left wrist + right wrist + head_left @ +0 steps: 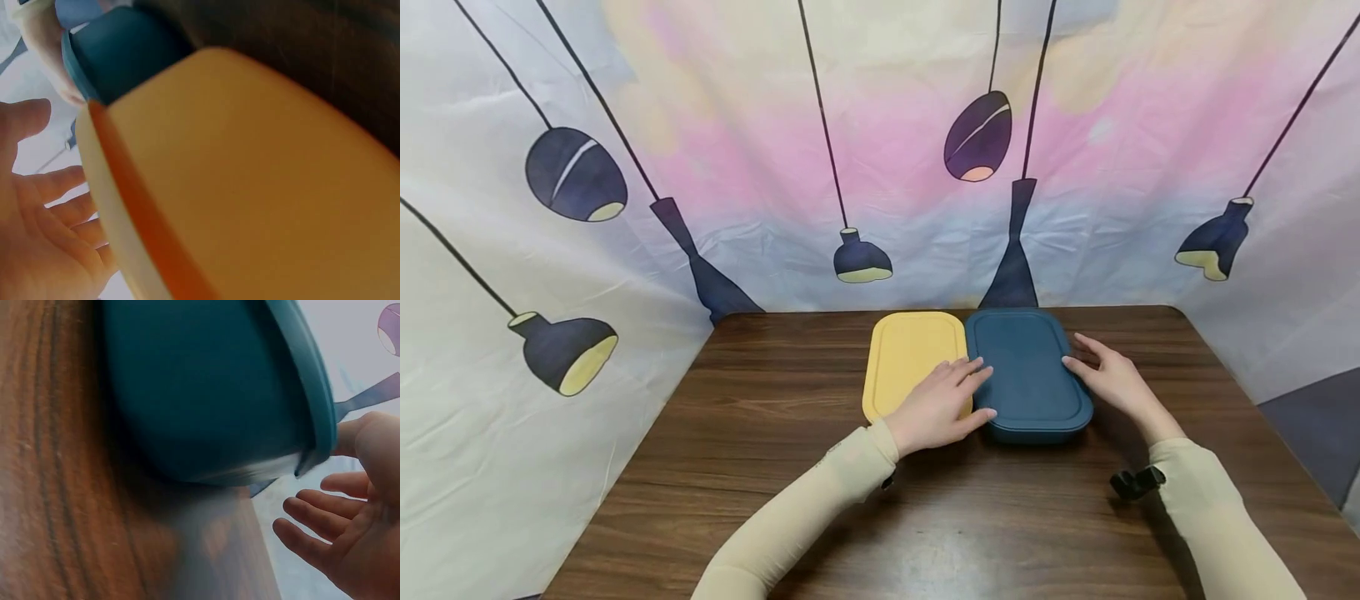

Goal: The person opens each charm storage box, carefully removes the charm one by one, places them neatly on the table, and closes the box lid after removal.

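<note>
A yellow lidded container [910, 358] and a dark blue lidded container [1030, 367] stand side by side, long sides together, near the table's back edge. My left hand [942, 404] reaches over the front right of the yellow lid, its straight fingers extending to the blue container's left edge. In the left wrist view, that hand [50, 231] is spread beside the yellow lid's rim. My right hand [1112, 379] is at the blue container's right side, thumb at the lid's rim. The right wrist view shows its other fingers [319, 519] loosely extended, apart from the container wall.
The brown wooden table [760, 392] extends to the left, right and front of both containers. Behind it hangs a cloth backdrop [760, 125] printed with pendant lamps. A black strap or mount [1138, 483] sits at the right wrist.
</note>
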Demonstrator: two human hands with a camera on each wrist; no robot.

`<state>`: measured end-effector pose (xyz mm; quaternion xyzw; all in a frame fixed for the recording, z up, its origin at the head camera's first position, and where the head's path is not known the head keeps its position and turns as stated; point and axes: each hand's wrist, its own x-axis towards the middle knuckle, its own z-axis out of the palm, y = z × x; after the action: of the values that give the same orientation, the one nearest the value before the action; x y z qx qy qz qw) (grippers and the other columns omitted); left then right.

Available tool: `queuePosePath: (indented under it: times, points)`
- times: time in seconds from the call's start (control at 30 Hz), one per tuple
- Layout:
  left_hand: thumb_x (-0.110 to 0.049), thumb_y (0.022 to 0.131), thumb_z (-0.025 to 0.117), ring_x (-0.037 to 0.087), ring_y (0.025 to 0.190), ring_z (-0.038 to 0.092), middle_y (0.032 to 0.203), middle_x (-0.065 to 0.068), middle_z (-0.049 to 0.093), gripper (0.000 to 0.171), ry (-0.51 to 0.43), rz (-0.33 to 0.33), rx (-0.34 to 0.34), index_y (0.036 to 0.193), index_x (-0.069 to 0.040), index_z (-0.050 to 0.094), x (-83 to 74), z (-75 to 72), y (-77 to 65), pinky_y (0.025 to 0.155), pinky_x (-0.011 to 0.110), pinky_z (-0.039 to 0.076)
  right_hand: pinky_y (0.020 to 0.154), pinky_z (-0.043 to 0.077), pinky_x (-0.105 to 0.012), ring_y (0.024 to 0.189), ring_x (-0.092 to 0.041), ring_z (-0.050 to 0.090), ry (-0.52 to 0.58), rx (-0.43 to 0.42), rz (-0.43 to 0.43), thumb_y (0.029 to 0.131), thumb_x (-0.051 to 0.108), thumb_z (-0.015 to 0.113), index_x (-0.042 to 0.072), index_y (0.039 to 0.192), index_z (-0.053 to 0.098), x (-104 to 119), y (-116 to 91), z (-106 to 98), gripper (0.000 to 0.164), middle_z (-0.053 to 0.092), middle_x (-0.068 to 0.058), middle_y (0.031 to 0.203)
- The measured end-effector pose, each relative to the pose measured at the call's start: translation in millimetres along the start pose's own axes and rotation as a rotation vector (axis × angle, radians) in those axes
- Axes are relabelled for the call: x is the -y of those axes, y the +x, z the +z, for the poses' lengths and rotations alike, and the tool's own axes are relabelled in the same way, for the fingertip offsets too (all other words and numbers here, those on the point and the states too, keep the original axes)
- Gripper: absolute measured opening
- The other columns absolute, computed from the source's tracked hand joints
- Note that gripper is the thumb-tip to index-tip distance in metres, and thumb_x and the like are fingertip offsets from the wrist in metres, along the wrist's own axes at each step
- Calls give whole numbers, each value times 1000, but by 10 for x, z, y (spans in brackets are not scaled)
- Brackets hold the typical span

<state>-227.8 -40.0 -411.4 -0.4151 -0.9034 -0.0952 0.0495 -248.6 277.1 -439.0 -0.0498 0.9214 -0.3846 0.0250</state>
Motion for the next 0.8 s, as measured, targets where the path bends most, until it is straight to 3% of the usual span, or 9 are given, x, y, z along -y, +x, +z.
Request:
queuePosePath:
  times: [0.23, 0.53, 0.8]
  points:
    - [-49, 105, 48, 26, 146, 36, 157, 11, 42, 62, 87, 31, 21, 153, -10, 45, -114, 109, -12, 120, 42, 24, 97, 45, -61, 131, -53, 44, -6, 15, 10, 106, 48, 47, -3, 158, 24, 13, -14, 45, 77, 37, -38, 149]
    - [-48, 106, 47, 25, 146, 37, 154, 10, 45, 57, 121, 44, 55, 150, -12, 50, -144, 196, 5, 120, 42, 26, 97, 45, -62, 129, -52, 46, -34, -20, -5, 106, 46, 48, -4, 156, 32, 4, -57, 43, 72, 42, -37, 146]
    - [-48, 107, 45, 25, 146, 37, 153, 10, 47, 55, 163, 63, 61, 148, -12, 53, -188, 186, 57, 120, 35, 26, 96, 46, -61, 129, -52, 46, -29, -26, -10, 106, 46, 48, -4, 155, 32, -27, -98, -15, 72, 41, -37, 147]
